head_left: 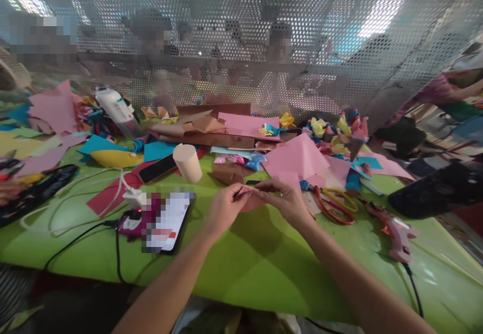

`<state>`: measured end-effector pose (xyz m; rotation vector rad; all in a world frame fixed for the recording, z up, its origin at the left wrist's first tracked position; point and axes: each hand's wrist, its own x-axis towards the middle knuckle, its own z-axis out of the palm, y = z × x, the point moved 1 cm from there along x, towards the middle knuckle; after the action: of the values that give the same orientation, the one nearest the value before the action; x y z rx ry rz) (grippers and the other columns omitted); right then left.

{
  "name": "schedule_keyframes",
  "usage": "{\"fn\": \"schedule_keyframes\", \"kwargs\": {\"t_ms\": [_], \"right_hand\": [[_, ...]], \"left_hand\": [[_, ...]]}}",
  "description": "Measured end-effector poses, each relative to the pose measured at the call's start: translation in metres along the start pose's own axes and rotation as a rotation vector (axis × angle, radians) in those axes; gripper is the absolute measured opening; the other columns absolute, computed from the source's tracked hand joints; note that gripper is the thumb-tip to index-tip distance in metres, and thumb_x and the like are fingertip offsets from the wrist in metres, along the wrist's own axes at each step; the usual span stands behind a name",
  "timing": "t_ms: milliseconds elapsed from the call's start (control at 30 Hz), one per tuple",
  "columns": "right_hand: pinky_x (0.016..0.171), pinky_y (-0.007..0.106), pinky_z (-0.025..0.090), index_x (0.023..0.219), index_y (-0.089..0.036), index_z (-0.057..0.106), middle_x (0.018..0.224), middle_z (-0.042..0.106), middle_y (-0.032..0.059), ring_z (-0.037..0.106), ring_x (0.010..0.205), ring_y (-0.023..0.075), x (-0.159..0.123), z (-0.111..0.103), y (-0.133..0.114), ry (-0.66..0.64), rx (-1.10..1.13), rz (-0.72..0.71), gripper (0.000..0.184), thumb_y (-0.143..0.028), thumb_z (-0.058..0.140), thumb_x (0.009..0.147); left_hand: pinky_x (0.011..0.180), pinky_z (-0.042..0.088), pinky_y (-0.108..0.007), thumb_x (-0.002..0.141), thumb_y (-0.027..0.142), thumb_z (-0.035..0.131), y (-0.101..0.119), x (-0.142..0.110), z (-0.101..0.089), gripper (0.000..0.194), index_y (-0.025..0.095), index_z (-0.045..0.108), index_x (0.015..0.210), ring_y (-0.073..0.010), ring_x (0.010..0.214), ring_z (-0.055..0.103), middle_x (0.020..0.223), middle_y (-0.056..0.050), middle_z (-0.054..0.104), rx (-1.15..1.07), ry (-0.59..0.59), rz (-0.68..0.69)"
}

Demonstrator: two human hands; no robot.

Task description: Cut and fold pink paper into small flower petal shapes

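Observation:
A small piece of pink paper (252,200) is held between my two hands, a little above the green table. My left hand (225,207) pinches its left edge with thumb and forefinger. On the other side my right hand (289,200) grips the paper's right edge, fingers closed over the top. Behind my right hand lies a large pink paper sheet (296,158). Folded brown paper (227,172) and small packets, one pink (229,159) and one blue (256,161), lie just beyond my fingers. Red-handled scissors (332,211) are right of my right hand.
A phone with a lit screen (171,221) and a power strip (138,223) with cables lie left on the green table (241,268). Beyond them stands a beige paper cup (187,164). A pink glue gun (396,233) and a black bottle (433,190) are at the right.

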<state>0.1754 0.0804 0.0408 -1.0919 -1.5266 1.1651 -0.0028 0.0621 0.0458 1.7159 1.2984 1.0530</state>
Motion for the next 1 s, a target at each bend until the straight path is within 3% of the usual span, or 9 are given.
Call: {"fn": "schedule_keyframes", "kwargs": {"t_ms": [167, 367, 533, 633, 833, 1000], "right_hand": [[0.066, 0.031, 0.047, 0.076, -0.020, 0.069, 0.075, 0.068, 0.0029, 0.061, 0.073, 0.0190, -0.002, 0.003, 0.005, 0.004, -0.046, -0.014, 0.023, -0.043, 0.070, 0.077], [0.070, 0.031, 0.048, 0.088, -0.021, 0.070, 0.082, 0.070, 0.0039, 0.062, 0.078, 0.0195, -0.004, 0.005, 0.004, -0.006, -0.055, -0.059, 0.024, -0.044, 0.069, 0.079], [0.068, 0.030, 0.047, 0.077, -0.020, 0.069, 0.074, 0.068, 0.0024, 0.062, 0.072, 0.0183, -0.007, 0.008, -0.001, 0.014, -0.107, -0.094, 0.021, -0.042, 0.069, 0.079], [0.063, 0.029, 0.046, 0.073, -0.021, 0.066, 0.070, 0.065, 0.0010, 0.060, 0.068, 0.0169, -0.007, 0.009, -0.003, 0.025, -0.097, -0.064, 0.024, -0.044, 0.067, 0.079], [0.067, 0.030, 0.046, 0.075, -0.022, 0.067, 0.074, 0.067, 0.0019, 0.061, 0.073, 0.0185, -0.008, 0.009, -0.004, 0.008, -0.087, -0.060, 0.022, -0.043, 0.067, 0.079], [0.063, 0.028, 0.043, 0.078, -0.021, 0.067, 0.074, 0.065, 0.0008, 0.057, 0.070, 0.0170, -0.005, 0.004, 0.004, 0.087, -0.008, -0.013, 0.023, -0.044, 0.065, 0.080]], "left_hand": [[0.070, 0.047, -0.024, 0.083, 0.029, 0.058, 0.000, 0.000, 0.003, 0.019, 0.018, 0.070, 0.092, -0.0184, 0.079, 0.065, 0.087, -0.003, 0.074, 0.028, -0.048, -0.011], [0.066, 0.045, -0.024, 0.082, 0.032, 0.059, -0.002, 0.000, 0.005, 0.022, 0.016, 0.070, 0.093, -0.0173, 0.075, 0.062, 0.080, -0.002, 0.070, 0.035, -0.079, -0.068], [0.053, 0.032, -0.021, 0.081, 0.034, 0.059, 0.000, -0.002, 0.007, 0.023, 0.017, 0.060, 0.067, -0.0125, 0.060, 0.048, 0.058, 0.004, 0.052, 0.133, -0.125, -0.079], [0.051, 0.028, -0.022, 0.080, 0.035, 0.059, 0.001, -0.002, 0.007, 0.026, 0.018, 0.056, 0.061, -0.0115, 0.056, 0.042, 0.055, 0.005, 0.044, 0.130, -0.123, -0.073], [0.049, 0.027, -0.023, 0.076, 0.032, 0.062, -0.001, -0.002, 0.008, 0.022, 0.019, 0.056, 0.059, -0.0127, 0.054, 0.042, 0.054, 0.004, 0.046, 0.107, -0.115, -0.056], [0.049, 0.027, -0.022, 0.075, 0.029, 0.062, 0.000, -0.002, 0.008, 0.018, 0.019, 0.058, 0.060, -0.0130, 0.054, 0.045, 0.053, 0.004, 0.049, 0.092, -0.146, -0.090]]}}
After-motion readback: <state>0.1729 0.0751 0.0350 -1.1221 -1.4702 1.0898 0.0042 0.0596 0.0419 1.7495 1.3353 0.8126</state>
